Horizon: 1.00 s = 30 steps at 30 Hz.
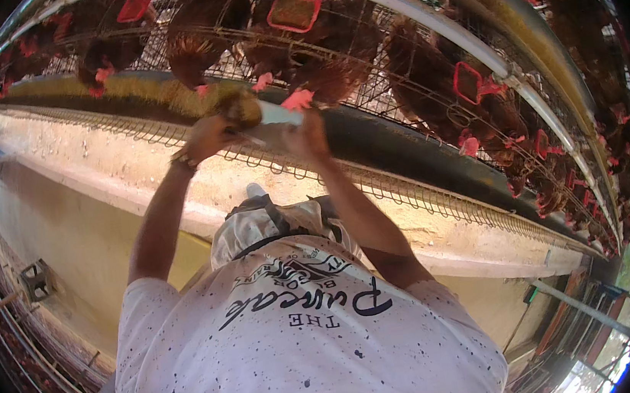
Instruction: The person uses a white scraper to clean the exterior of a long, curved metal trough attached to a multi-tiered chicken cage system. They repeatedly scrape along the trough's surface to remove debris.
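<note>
My left hand (206,136), with a bracelet at the wrist, and my right hand (307,137) are both raised to a long dark feed trough (394,142). Together they grip a pale flat scoop (277,114) held over the trough. A clump of yellowish-brown feed (238,105) sits at the scoop's left end, right by my left hand. Loose feed (127,89) lies along the trough to the left. Brown hens (424,70) with red combs push their heads through the wire just behind the trough.
A wire egg tray (407,194) runs below the trough, with a pale sloping board (97,166) under it. Red cups (295,10) hang in the cage wire. More wire cages (7,336) stand at the lower left. My speckled white T-shirt (292,345) fills the foreground.
</note>
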Motion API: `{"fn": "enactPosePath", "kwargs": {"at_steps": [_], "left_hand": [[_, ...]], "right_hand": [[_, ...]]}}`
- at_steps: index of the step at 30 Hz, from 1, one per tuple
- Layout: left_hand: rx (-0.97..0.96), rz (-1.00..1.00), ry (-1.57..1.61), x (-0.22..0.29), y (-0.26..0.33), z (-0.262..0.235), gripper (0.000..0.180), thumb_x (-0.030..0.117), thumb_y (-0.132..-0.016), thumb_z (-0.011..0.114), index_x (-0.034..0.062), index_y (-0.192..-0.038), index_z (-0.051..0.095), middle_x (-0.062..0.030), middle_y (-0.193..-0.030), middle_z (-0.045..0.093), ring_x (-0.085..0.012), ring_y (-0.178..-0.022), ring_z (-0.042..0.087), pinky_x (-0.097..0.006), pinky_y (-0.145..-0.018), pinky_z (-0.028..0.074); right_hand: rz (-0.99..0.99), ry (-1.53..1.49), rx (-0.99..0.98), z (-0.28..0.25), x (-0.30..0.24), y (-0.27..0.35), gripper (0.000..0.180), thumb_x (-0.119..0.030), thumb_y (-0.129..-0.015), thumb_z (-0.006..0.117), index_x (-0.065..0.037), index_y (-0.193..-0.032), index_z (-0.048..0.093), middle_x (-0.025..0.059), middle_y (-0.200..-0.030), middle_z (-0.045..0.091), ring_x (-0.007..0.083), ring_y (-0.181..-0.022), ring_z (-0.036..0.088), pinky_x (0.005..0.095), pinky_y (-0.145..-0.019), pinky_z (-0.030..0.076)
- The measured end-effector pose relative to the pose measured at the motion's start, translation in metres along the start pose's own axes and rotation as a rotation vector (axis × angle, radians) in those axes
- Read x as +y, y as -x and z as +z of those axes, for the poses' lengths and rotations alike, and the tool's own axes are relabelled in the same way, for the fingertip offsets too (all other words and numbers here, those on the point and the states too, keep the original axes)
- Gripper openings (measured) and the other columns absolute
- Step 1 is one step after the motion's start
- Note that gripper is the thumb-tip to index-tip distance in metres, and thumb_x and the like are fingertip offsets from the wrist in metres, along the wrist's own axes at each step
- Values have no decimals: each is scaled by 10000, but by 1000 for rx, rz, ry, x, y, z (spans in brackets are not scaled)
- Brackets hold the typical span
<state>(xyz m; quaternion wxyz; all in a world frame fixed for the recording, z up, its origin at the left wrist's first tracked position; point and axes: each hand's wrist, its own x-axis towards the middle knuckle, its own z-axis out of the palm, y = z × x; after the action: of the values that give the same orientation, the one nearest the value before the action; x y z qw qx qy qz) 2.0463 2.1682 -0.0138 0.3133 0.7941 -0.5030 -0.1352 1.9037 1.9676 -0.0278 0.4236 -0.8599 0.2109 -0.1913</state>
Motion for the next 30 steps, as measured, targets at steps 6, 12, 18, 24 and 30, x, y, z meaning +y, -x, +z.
{"fn": "enactPosePath", "kwargs": {"at_steps": [6, 12, 18, 24, 30], "left_hand": [[65, -112, -163, 43, 9, 3, 467, 477, -700, 841, 94, -955, 757, -133, -879, 726, -327, -820, 694, -415, -746, 542], [-137, -55, 179, 203, -77, 120, 361, 490, -810, 749, 145, -913, 780, -118, -767, 706, -307, -696, 683, -434, -672, 537], [-130, 264, 51, 291, -156, 254, 594, 605, -911, 568, 48, -755, 704, -178, -569, 611, -369, -578, 652, -452, -541, 521], [74, 358, -199, 229, -123, 233, 421, 539, -933, 568, 156, -861, 728, -51, -596, 612, -239, -515, 612, -378, -479, 467], [206, 402, -759, 88, -31, 137, 273, 486, -922, 584, 321, -1098, 711, -4, -659, 593, -164, -543, 574, -349, -477, 432]], "right_hand": [[13, -53, -98, -32, 34, 10, 350, -90, -801, 654, -3, -1138, 689, 263, -977, 704, 282, -937, 709, 402, -856, 539], [156, 210, -232, -285, 37, 28, 393, -67, -829, 670, -97, -1221, 674, 175, -1151, 683, 281, -1067, 646, 371, -946, 480], [640, 112, -225, -417, 141, 44, 421, -71, -822, 702, -36, -1235, 630, 163, -1126, 660, 279, -930, 681, 389, -777, 561], [947, -315, -192, -335, 150, 20, 429, -8, -826, 637, 21, -1250, 579, 164, -1070, 650, 287, -881, 681, 440, -551, 632], [568, -432, -362, -171, 49, -12, 269, -74, -822, 604, 107, -1019, 626, 241, -948, 679, 345, -750, 706, 399, -633, 593]]}}
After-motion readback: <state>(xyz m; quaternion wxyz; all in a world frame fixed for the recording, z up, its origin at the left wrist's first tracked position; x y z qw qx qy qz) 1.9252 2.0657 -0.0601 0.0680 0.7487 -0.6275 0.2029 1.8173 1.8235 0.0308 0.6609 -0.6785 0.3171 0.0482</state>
